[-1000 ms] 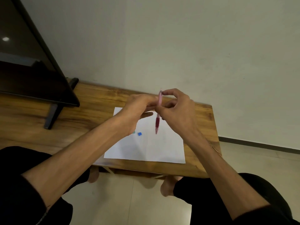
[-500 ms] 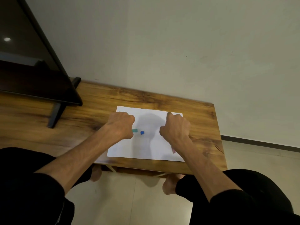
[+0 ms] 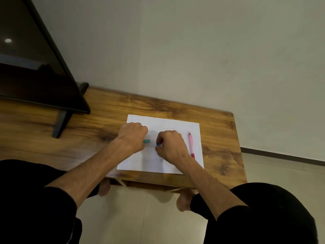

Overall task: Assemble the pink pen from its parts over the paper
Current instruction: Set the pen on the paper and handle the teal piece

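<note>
Pink pen (image 3: 191, 144) lies lengthwise on the right side of the white paper (image 3: 168, 125), just beside the right hand (image 3: 169, 147) and not held. That right hand is curled, fingertips pinching a small blue piece (image 3: 158, 144). The left hand (image 3: 133, 136) is a loose fist resting on the paper, touching a small teal piece (image 3: 147, 141). The paper lies on a wooden surface (image 3: 218, 138); a dark screen (image 3: 35, 64) stands far left.
</note>
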